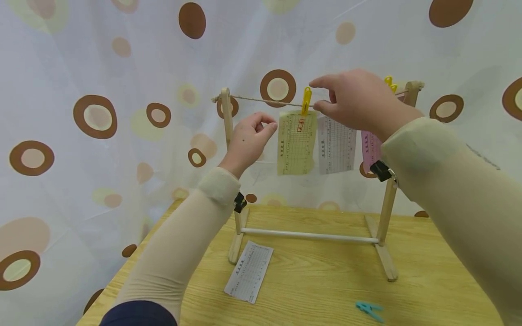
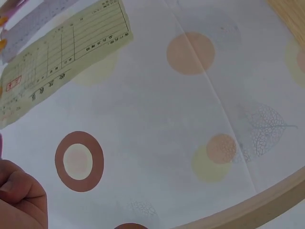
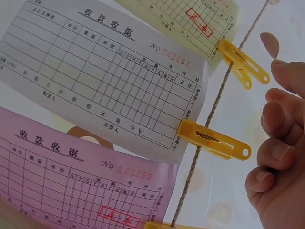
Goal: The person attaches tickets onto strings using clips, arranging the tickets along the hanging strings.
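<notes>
A yellow receipt slip [image 1: 297, 149] hangs from a rope [image 1: 261, 100], held by a yellow clothespin [image 1: 306, 102]. My right hand [image 1: 359, 102] is just right of that clothespin, thumb and forefinger spread apart with nothing between them. In the right wrist view its fingers [image 3: 279, 155] are loosely bent and clear of the clothespins. My left hand [image 1: 252, 140] hovers beside the yellow slip's left edge, fingers loosely bent and apart from the paper in the left wrist view. A white slip [image 3: 105, 71] and a pink slip [image 3: 81, 176] hang alongside, each with a yellow clothespin.
The rope runs between two posts of a wooden stand [image 1: 386, 213], joined low down by a white bar [image 1: 310, 234]. On the wooden table [image 1: 318, 280] lie another white slip [image 1: 249, 271] and a teal clothespin [image 1: 369, 311]. A dotted curtain [image 1: 134, 68] hangs behind.
</notes>
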The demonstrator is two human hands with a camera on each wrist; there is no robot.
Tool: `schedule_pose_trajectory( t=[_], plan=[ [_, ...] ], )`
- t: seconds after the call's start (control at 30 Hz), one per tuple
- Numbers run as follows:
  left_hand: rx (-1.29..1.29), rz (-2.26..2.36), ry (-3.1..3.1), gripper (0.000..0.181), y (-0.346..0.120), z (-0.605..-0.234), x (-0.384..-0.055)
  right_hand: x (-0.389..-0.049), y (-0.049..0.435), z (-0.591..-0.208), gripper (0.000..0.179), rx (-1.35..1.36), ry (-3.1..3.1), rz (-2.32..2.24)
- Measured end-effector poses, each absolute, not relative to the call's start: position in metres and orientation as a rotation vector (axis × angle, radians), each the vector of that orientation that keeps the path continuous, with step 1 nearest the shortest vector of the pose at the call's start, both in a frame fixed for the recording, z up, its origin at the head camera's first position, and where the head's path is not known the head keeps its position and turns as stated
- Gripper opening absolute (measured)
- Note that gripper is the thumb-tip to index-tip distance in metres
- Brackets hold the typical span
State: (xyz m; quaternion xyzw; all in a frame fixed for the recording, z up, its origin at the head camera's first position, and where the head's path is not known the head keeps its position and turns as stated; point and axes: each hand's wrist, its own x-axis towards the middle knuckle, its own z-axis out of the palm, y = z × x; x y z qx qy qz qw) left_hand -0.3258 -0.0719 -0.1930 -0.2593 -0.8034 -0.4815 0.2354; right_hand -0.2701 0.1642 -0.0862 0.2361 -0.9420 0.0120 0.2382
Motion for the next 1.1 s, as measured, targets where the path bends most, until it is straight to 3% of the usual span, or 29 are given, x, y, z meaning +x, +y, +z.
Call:
schedule_pose_trajectory(
  t=[1.1],
  plan=[
    [-0.885,-1.124,-2.413,0.018,-0.114,-0.241,-0.295,-0.217,0.194,-0.167,0.041,0.789,-2.435,0.158]
  ],
)
